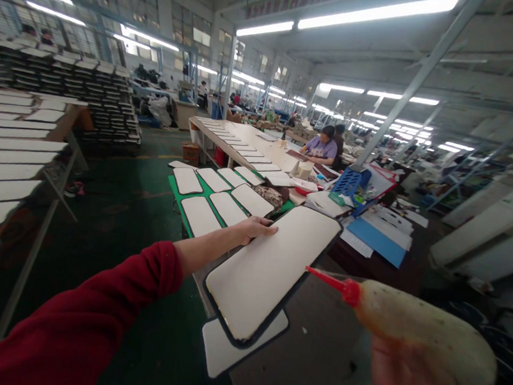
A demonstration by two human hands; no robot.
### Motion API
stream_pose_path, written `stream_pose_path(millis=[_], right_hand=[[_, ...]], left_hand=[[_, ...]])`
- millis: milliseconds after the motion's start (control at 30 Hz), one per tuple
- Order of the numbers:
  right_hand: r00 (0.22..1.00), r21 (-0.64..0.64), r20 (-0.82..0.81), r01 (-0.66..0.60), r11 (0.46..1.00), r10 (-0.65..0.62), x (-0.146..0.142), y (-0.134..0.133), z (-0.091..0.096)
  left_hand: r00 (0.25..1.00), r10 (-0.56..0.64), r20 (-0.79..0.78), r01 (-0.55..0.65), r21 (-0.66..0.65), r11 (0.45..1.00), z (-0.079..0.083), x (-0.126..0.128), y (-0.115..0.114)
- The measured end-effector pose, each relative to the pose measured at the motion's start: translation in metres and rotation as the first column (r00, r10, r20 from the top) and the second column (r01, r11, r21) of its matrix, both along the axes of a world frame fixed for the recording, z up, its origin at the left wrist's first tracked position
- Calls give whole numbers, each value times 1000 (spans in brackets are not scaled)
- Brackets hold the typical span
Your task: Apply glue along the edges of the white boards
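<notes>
My left hand [257, 228] grips the far left edge of a white rounded panel with a dark rim [271, 272], thumb on its face. The panel is held tilted above the table. In my right hand [406, 379] lies a yellowish squeeze bottle [424, 327] with a red pointed nozzle [332, 281]. The nozzle tip is close to the panel's right edge; whether it touches I cannot tell. A thin clear strand shows along the nozzle. Partly hidden under the held panel, another white panel [243, 344] lies on the dark tabletop [310, 347].
Several white panels lie on a green surface [178, 194] ahead. More line the long table [252, 133], where a person in purple [321, 147] sits. On the left are a panel-covered table [59, 133] and tall stacks [111, 102]. A blue basket [350, 180] and blue folder [378, 240] stand right.
</notes>
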State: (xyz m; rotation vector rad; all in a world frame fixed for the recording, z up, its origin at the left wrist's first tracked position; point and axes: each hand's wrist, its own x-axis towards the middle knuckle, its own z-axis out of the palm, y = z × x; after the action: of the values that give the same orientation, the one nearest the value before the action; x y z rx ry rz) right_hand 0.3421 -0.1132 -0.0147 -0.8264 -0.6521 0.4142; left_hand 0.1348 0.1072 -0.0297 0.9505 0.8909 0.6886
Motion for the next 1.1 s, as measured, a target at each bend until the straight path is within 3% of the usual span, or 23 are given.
stream_pose_path(millis=[167, 400, 533, 667, 800, 867, 967, 1033, 1100], right_hand=[[1000, 88, 4, 6, 996, -6, 9, 30, 11], [989, 35, 117, 88, 996, -91, 28, 50, 2], [982, -49, 162, 107, 993, -98, 26, 38, -14], [980, -140, 182, 101, 985, -75, -7, 5, -45], [994, -232, 95, -32, 972, 55, -34, -9, -61], [1000, -207, 23, 6, 978, -1, -24, 1, -52], [982, -114, -29, 180, 977, -184, 8, 22, -37], [968, -96, -28, 244, 965, -248, 19, 28, -38], [970, -140, -13, 238, 961, -242, 12, 23, -50]], left_hand=[[997, -61, 42, 60, 22, 998, 2, 4, -6], [981, -155, 115, 156, 1, 988, 13, 7, -17], [967, -213, 137, 219, -28, 975, 15, 4, -18], [950, -266, 162, 266, 19, 964, 9, -2, -11], [946, -283, 157, 277, 59, 959, 3, -5, -8], [946, -290, 144, 283, 68, 957, 2, -5, -11], [936, -331, 123, 322, 85, 943, 1, -4, -16], [934, -336, 122, 326, 96, 941, -1, -1, -17], [937, -325, 129, 316, 87, 945, -5, 1, -15]])
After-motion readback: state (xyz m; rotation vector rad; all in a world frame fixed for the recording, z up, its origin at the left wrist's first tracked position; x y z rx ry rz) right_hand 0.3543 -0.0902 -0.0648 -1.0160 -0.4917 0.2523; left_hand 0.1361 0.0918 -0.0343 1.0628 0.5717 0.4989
